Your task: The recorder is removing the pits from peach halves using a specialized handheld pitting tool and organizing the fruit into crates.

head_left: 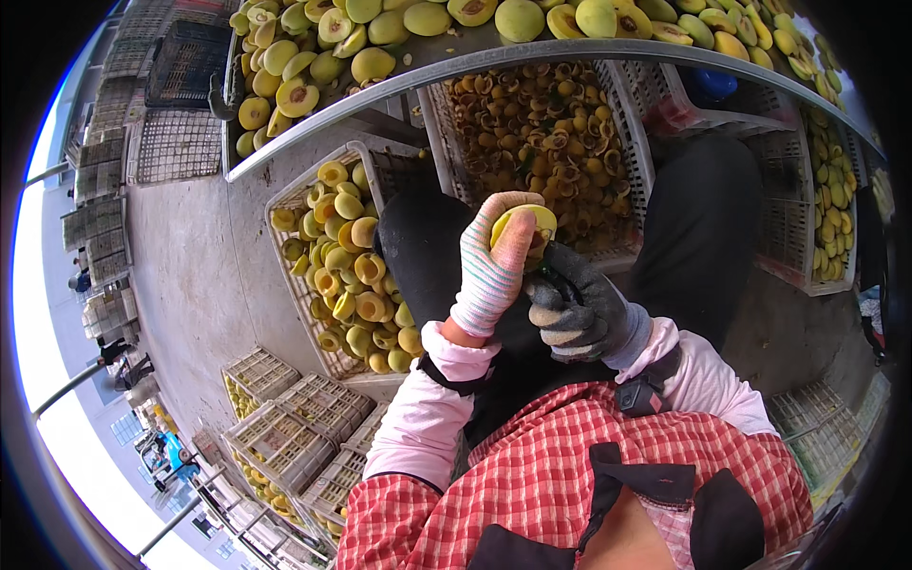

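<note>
My left hand (494, 261), in a white glove with coloured stripes, is closed around a yellow-green peach half (545, 220). The thumb presses on its rim, and the cut side faces toward my right. Just below it, my right hand (584, 313), in a dark grey coated glove, has its fingers wrapped round a black-handled tool (559, 283). The tool's working end lies at the peach's cut face; its shape is too hidden to make out. Both hands are over my lap, between my knees.
A metal-edged table (418, 71) heaped with peach halves spans the front. Beneath it stands a crate of brownish scooped-out pieces (541, 142). To the left is a crate of hollowed peach halves (347, 275); another fruit crate (828, 209) stands right. Stacked crates (294, 427) sit lower left.
</note>
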`<action>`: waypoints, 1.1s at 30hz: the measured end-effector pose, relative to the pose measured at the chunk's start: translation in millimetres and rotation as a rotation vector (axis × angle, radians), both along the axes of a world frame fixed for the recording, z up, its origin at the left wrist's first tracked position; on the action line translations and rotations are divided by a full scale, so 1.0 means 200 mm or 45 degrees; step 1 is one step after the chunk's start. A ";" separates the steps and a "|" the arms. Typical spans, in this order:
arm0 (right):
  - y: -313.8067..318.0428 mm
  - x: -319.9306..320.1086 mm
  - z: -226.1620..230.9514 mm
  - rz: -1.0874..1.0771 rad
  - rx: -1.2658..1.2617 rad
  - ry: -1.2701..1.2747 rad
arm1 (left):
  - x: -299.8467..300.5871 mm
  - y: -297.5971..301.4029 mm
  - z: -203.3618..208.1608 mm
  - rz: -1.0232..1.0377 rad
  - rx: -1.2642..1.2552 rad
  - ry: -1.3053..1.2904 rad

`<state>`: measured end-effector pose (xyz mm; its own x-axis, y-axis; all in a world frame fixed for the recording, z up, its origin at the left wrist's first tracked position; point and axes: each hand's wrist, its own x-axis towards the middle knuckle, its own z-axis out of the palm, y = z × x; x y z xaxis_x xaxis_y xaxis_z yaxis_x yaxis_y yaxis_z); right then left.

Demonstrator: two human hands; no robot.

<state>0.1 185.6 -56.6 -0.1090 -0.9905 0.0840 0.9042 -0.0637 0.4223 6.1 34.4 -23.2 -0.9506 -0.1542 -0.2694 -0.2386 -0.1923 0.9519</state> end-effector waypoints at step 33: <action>-0.05 -0.24 -0.11 0.012 0.956 0.574 | -0.96 -1.29 0.07 0.099 -2.203 -0.678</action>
